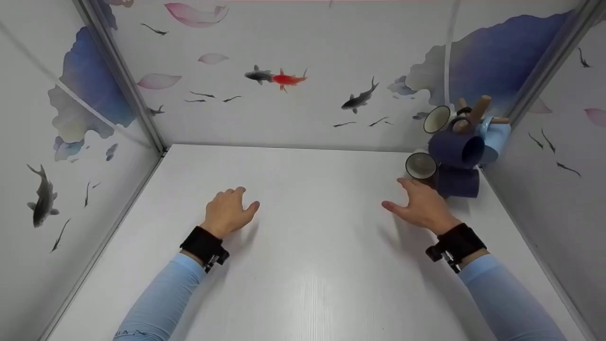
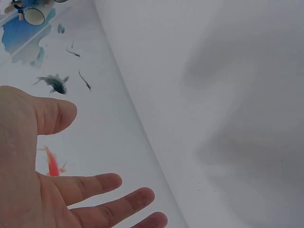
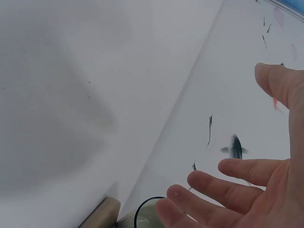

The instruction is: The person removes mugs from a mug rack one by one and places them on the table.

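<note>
My left hand (image 1: 227, 213) hovers over the left half of the white table with fingers and thumb spread, holding nothing. On the right, my right hand (image 1: 421, 203) is also spread and has nothing in its grasp. Its fingers reach just in front of a pale mug with a dark rim (image 1: 421, 166), the lower one on a wooden mug tree (image 1: 480, 109). Also on the tree are an upper dark blue mug (image 1: 452, 149), a lower dark blue mug (image 1: 458, 182), a light blue mug (image 1: 497, 142) and another pale mug (image 1: 436, 119). The right wrist view shows the tree's wooden base (image 3: 102, 216) beside the pale mug's rim.
White panels printed with fish, petals and blue leaves enclose the table (image 1: 293, 255) at the back and both sides. Metal corner posts (image 1: 120, 71) stand where the panels meet. The mug tree occupies the back right corner.
</note>
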{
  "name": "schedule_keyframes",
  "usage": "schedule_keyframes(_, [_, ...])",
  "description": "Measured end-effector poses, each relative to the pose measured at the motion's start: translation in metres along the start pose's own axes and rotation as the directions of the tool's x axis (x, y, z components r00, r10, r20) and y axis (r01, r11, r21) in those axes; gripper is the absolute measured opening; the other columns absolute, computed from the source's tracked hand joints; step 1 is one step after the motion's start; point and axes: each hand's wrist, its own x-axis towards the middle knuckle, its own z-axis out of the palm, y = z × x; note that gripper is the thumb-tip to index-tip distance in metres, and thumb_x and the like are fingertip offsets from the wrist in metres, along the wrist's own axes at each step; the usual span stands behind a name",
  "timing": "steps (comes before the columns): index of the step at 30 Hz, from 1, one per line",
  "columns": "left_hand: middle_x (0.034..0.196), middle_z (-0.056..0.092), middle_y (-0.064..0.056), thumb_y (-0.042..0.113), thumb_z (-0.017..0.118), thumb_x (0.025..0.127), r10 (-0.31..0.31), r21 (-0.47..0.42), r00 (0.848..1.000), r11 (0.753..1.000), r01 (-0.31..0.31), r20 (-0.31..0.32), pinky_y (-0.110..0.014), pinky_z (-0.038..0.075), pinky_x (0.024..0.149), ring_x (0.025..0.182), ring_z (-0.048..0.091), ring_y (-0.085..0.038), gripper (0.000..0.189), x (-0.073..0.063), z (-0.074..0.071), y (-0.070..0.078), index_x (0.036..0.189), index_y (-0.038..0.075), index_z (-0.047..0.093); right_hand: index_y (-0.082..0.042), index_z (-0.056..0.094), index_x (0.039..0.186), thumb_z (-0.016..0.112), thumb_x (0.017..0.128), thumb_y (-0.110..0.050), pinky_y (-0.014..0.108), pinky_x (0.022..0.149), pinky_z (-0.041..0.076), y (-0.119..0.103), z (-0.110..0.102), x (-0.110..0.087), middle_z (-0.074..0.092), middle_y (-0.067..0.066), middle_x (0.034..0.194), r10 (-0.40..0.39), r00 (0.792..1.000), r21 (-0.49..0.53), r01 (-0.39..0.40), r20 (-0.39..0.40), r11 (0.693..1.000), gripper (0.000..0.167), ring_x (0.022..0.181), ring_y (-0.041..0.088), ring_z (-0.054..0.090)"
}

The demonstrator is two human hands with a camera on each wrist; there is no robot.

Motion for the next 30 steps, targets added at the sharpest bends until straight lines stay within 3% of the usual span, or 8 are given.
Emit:
schedule_keyframes(12, [0.138,0.077,-0.029,0.053,0.06,0.109,0.017,-0.001,1.0,1.0,-0.017,0.008,-0.062,0.065,0.095,0.122,0.076,-0.047,0.072,-0.004,0.0,0.004,0.154,-0.003,0.062,0.006,0.068,0.145,0.082,0.101,-0.036,0.066,0.098,0.062,-0.004,-0.014,0.0,0.076,0.031,0.138,-0.035,0.993,0.05,0.041,-0.114,0.998,0.063,0.117,0.05,0.077])
schedule_keyframes(25, [0.127,0.08,-0.029,0.052,0.058,0.111,0.033,0.009,0.999,0.999,-0.033,0.043,-0.06,0.067,0.081,0.107,0.081,-0.047,0.068,-0.003,0.0,0.004,0.152,-0.002,0.063,0.004,0.077,0.131,0.086,0.098,-0.028,0.064,0.092,0.063,-0.01,-0.051,0.002,0.083,0.026,0.115,-0.078,0.97,0.099,0.103,-0.232,0.99,0.047,0.105,0.044,0.08])
schedule_keyframes(30, [0.119,0.081,-0.03,0.052,0.059,0.11,0.038,0.009,0.998,0.999,-0.038,0.04,-0.057,0.066,0.077,0.096,0.081,-0.043,0.072,-0.004,0.001,0.005,0.157,-0.003,0.057,0.001,0.079,0.127,0.087,0.098,-0.03,0.064,0.094,0.061,-0.01,-0.068,0.003,0.083,0.025,0.118,-0.069,0.966,0.112,0.1,-0.25,0.989,0.043,0.107,0.045,0.079])
